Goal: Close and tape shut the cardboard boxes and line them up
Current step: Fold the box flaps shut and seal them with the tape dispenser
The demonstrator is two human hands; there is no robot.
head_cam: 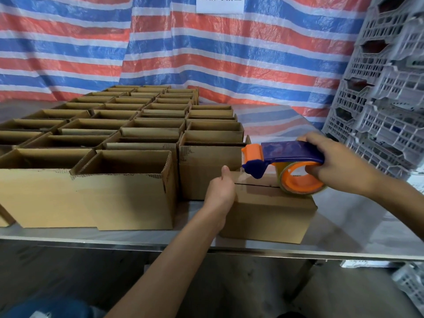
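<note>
Head view: one closed box (270, 216) sits at the near edge of the table (344, 228), flaps down, with the seam running along its top.
Left hand (221, 189): clamped on the left end of the closed box, thumb up at the top edge; the fingers are out of sight round the far side.
Right hand (335, 164): wrapped round the blue handle of the tape dispenser (286, 154), above the right half of the closed box.
Tape dispenser: its tape roll (300, 180) rests on the top of the closed box, over the seam. The orange nose points left, just above the seam, close to the left thumb.
Open boxes (128, 161): in rows, packed tight, just left of the closed box and behind it, tops open.
Striped tarp (229, 53): hangs well behind the closed box.
Grey crates (385, 88): stacked to the right of the closed box, beyond the right hand.
</note>
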